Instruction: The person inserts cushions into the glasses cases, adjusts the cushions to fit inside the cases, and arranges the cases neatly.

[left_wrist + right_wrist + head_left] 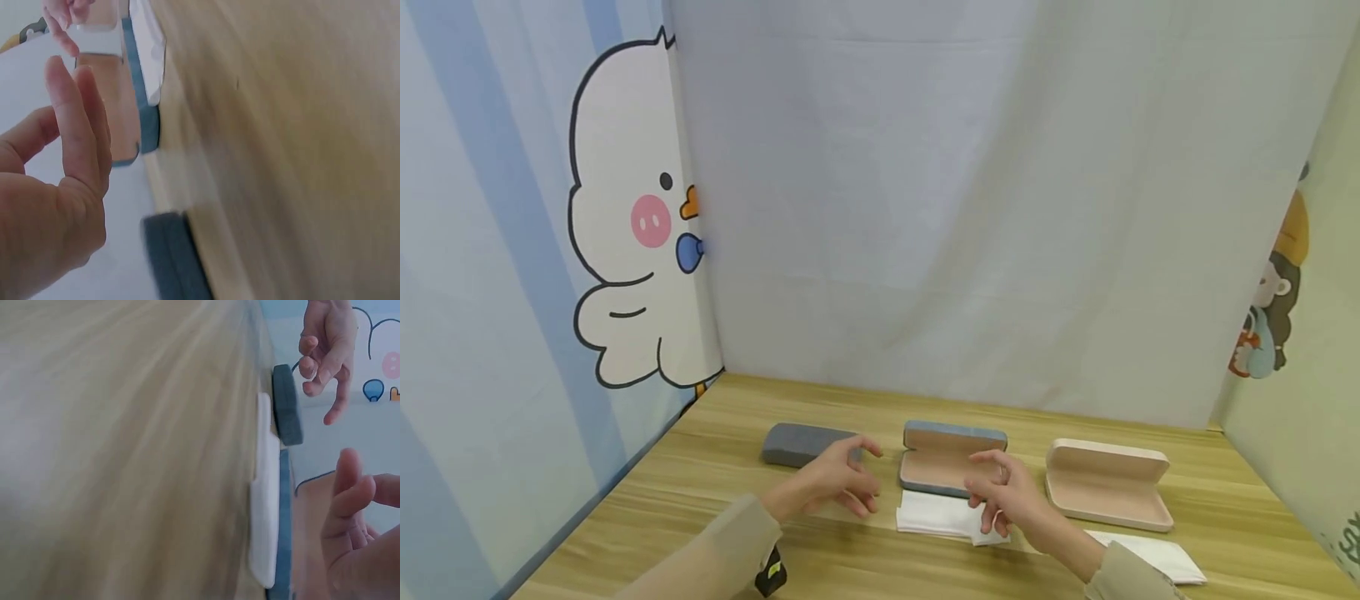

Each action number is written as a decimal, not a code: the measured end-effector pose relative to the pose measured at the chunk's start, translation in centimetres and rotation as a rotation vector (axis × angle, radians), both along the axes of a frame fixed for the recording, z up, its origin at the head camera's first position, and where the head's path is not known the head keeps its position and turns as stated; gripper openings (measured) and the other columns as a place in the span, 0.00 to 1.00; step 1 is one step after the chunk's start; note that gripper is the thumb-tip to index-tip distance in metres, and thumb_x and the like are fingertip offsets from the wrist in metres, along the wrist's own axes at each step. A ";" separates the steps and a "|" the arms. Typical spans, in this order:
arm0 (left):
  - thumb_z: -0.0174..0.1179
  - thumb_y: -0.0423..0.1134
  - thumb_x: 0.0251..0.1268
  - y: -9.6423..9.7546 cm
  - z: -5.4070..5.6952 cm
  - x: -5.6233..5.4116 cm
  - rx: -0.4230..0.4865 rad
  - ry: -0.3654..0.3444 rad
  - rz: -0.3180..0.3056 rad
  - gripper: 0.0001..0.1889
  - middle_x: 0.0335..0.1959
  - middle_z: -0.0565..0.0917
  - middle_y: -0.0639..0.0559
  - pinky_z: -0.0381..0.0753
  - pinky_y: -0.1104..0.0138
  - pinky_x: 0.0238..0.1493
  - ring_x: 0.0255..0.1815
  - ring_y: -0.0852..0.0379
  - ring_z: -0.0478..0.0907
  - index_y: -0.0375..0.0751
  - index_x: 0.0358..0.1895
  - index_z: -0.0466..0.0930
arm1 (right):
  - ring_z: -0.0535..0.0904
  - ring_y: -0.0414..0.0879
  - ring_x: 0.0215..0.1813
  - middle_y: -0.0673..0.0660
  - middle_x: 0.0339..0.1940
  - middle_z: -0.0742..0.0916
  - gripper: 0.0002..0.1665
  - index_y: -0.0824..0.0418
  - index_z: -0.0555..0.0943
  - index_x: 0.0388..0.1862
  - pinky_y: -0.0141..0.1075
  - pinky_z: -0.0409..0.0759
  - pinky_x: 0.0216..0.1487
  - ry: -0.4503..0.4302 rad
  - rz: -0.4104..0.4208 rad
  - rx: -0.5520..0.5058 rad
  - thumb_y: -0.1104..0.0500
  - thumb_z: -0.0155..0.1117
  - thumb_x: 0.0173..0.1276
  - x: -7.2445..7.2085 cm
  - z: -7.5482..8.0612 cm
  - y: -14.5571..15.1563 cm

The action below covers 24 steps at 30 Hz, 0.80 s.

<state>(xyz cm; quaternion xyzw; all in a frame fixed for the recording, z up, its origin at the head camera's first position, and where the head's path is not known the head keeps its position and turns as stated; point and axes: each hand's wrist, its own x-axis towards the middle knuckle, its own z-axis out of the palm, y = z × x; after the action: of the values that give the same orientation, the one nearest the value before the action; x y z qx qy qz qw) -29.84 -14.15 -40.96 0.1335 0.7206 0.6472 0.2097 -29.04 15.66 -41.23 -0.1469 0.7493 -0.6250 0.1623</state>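
Note:
My left hand [842, 479] hovers over the table with loosely bent fingers and holds nothing. It partly covers the right end of a closed grey-blue glasses case [801, 444]. My right hand [1011, 496] is likewise in the air, fingers loosely bent and free. Behind it lies a blue glasses case [943, 475], lid up, with a beige lining and nothing seen inside. In front of that case a folded white cloth [928, 515] lies flat, overlapped by the right fingers in the head view. The left wrist view shows the blue case [150, 128] beyond the left fingertips.
To the right stands an open cream glasses case [1105, 487], a second white cloth [1150, 554] in front of it. The wooden table [700, 492] meets a grey-white curtain [925, 208] at the back and printed side curtains. A black wrist device [771, 575] is on the left sleeve.

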 end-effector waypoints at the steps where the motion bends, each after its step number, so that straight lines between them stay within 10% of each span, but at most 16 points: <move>1: 0.59 0.23 0.59 0.3 -0.3 0.1 0.002 -0.023 0.007 0.31 0.30 0.84 0.38 0.87 0.67 0.26 0.23 0.56 0.83 0.32 0.66 0.59 | 0.77 0.37 0.14 0.52 0.25 0.85 0.38 0.71 0.54 0.70 0.24 0.70 0.13 -0.007 0.002 0.005 0.58 0.60 0.70 0.1 -0.3 0.5; 11: 0.60 0.20 0.56 3.1 -2.5 1.1 0.041 -0.200 0.113 0.29 0.27 0.86 0.39 0.86 0.71 0.24 0.21 0.57 0.84 0.33 0.62 0.61 | 0.77 0.34 0.14 0.51 0.23 0.83 0.37 0.72 0.56 0.64 0.22 0.70 0.14 -0.114 -0.014 0.039 0.58 0.63 0.67 0.8 -2.7 3.8; 24: 0.59 0.25 0.60 5.0 -3.7 0.9 0.022 -0.244 0.157 0.26 0.25 0.83 0.41 0.87 0.67 0.25 0.20 0.55 0.83 0.36 0.61 0.63 | 0.76 0.33 0.14 0.50 0.21 0.84 0.37 0.74 0.57 0.63 0.21 0.73 0.14 -0.189 -0.040 0.078 0.59 0.66 0.65 0.4 -3.2 4.5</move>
<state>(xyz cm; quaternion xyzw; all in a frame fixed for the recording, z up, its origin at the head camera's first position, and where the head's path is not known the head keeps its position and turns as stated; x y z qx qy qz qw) -28.89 -9.19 -44.67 -0.0007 0.6908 0.6810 0.2431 -28.65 20.15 -44.39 -0.0658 0.7572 -0.6095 0.2256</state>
